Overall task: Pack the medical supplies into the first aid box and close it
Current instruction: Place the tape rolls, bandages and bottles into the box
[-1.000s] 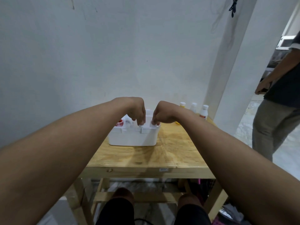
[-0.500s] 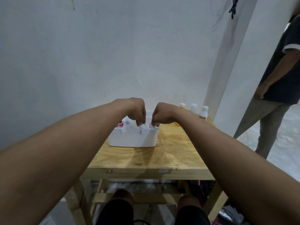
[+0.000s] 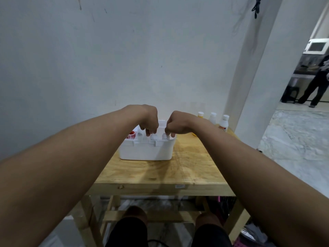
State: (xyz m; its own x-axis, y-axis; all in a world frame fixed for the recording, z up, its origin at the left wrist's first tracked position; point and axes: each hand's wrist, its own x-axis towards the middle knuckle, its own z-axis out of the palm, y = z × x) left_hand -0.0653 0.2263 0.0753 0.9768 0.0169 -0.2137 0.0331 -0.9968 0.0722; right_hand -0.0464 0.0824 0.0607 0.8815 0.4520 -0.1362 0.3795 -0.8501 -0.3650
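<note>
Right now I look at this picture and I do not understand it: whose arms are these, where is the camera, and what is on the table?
There is no machine here. A person wears a wide-angle camera on the head, looking forward and down, so the two long arms are that person's own.

The left hand and right hand reach into an open white first aid box on a wooden table. Their fingers curl down onto small white items inside; I cannot tell whether they grip them. A red and white item lies at the box's left end.

Three bottles stand behind the right forearm, not yet packed. The knees show below the table, and another person stands far right.
</note>
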